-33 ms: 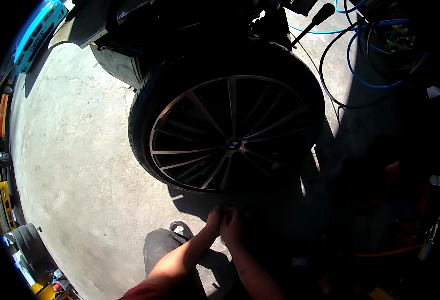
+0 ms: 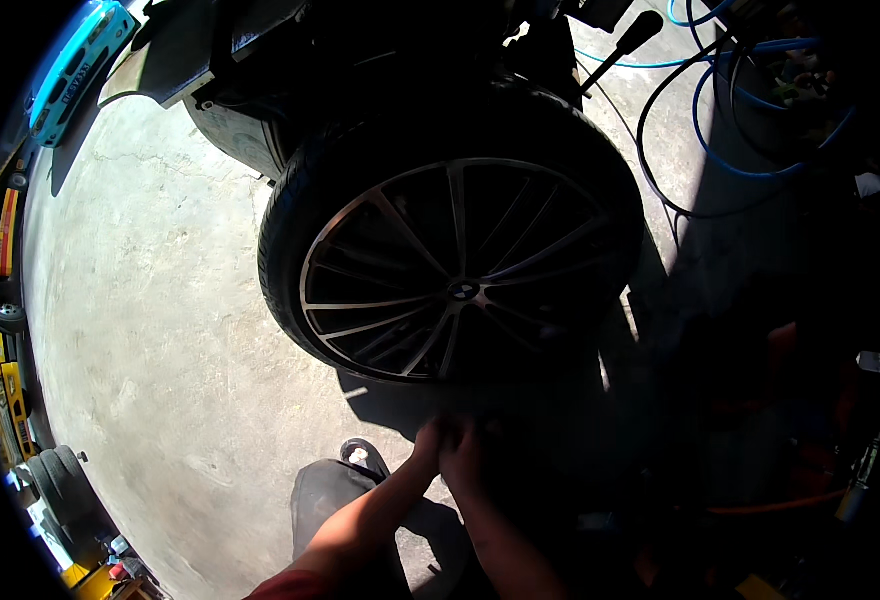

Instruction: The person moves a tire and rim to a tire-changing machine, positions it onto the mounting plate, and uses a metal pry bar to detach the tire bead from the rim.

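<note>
My left hand (image 2: 430,438) and my right hand (image 2: 463,444) are close together in front of the wheel's lower edge, in deep shadow. Both look closed, with fingers curled inward. Whatever is between them, if anything, is lost in the dark. Just beyond them stands a large car wheel (image 2: 390,212), a black tyre around dark spokes with bright metal edges. A small round cap (image 2: 463,291) sits at its hub. A gap shows between my hands and the tyre.
Dark car bodywork (image 2: 240,130) hangs above the wheel. A black-handled lever (image 2: 638,36) and coiled blue hoses (image 2: 700,110) are at the far right. Upright tyres (image 2: 58,485) stand at the left, a turquoise car (image 2: 75,75) at the far left. My knee (image 2: 325,495) is below.
The wheel's upper part and hub appear slightly further left in the picture. My hands stay close together in nearly the same place.
</note>
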A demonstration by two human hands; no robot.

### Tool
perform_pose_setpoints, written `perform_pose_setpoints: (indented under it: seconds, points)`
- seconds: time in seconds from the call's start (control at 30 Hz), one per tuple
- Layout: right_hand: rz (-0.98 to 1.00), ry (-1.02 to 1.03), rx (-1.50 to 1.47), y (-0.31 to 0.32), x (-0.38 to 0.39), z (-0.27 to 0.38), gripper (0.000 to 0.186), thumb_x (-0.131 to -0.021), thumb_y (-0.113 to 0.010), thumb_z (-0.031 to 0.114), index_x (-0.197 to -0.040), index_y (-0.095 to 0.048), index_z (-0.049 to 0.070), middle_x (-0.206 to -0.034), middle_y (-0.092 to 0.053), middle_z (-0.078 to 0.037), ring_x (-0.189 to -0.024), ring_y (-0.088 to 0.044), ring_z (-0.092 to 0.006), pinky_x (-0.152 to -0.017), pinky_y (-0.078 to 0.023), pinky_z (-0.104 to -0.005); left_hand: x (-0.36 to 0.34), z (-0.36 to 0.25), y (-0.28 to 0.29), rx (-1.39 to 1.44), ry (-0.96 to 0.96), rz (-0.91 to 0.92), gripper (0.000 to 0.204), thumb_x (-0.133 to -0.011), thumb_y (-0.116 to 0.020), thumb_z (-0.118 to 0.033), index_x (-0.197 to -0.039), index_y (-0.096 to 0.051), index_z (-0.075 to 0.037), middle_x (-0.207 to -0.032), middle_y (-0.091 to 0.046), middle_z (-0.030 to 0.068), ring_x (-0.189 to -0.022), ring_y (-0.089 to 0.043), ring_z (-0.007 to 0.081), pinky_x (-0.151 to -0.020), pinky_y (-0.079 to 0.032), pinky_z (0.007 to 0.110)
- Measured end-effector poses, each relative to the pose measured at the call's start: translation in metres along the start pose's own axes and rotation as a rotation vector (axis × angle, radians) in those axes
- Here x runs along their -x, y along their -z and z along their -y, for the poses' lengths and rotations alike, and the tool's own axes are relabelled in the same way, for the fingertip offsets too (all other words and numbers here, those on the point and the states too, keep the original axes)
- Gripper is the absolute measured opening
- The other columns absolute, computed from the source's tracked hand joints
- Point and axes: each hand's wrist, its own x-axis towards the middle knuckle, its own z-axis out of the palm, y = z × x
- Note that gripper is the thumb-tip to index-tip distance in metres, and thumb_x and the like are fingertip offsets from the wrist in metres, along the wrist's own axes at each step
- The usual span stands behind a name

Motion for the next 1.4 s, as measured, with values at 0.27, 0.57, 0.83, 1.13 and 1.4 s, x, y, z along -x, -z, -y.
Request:
perform_pose_setpoints:
  seconds: [0.27,0.57,0.83,1.13,1.4]
  points:
    - [-0.037,-0.284,-0.562,0.036,0.058,-0.053,0.033,-0.095,-0.065,0.025,-0.117,-0.069,0.001,-0.117,-0.071,-0.019,-0.114,-0.067,-0.0261,-0.100,-0.052,-0.0422,0.091,0.020,-0.066,-0.070,0.173,-0.268,0.039,-0.100,-0.055,-0.034,-0.114,-0.067,0.001,-0.105,-0.071,0.0131,-0.095,-0.068,0.0262,-0.085,-0.055,0.040]
    - [0.239,-0.832,-0.448,0.057,0.061,-0.078,0.039,-0.097,-0.056,0.033,-0.118,-0.069,0.003,-0.117,-0.070,-0.018,-0.112,-0.067,-0.0291,-0.097,-0.053,-0.0428,0.152,-0.041,-0.105,-0.549,0.141,-0.307,0.042,-0.098,-0.064,-0.039,-0.107,-0.075,0.001,-0.092,-0.075,0.0103,-0.083,-0.070,0.0168,-0.076,-0.057,0.036]
    - [0.024,-0.931,-1.115,0.030,0.044,-0.004,0.046,-0.097,-0.058,0.043,-0.116,-0.070,0.003,-0.114,-0.070,-0.019,-0.107,-0.066,-0.0306,-0.094,-0.054,-0.0446,0.171,-0.146,-0.098,-1.255,-0.022,-0.113,0.044,-0.095,-0.055,-0.047,-0.111,-0.072,-0.010,-0.099,-0.072,0.0245,-0.092,-0.071,0.0412,-0.077,-0.057,0.051]
    - [-0.119,-0.684,-0.315,0.068,0.003,0.195,0.038,-0.099,-0.058,0.038,-0.106,-0.068,0.002,-0.095,-0.070,-0.013,-0.090,-0.067,-0.0263,-0.080,-0.053,-0.0401,0.171,-0.299,-0.047,-0.881,-0.236,0.142,0.025,-0.099,-0.057,-0.023,-0.114,-0.071,-0.010,-0.111,-0.074,0.0158,-0.099,-0.072,0.0294,-0.081,-0.055,0.042]
    - [-0.042,0.523,0.082,0.117,-0.205,0.518,0.018,-0.096,-0.068,0.021,-0.094,-0.070,0.003,-0.069,-0.067,-0.007,-0.060,-0.065,-0.0184,-0.058,-0.051,-0.0322,0.106,-0.216,0.011,-0.587,0.104,0.268,0.027,-0.104,-0.053,-0.024,-0.114,-0.070,-0.006,-0.100,-0.072,0.0079,-0.098,-0.066,0.0172,-0.088,-0.053,0.035]
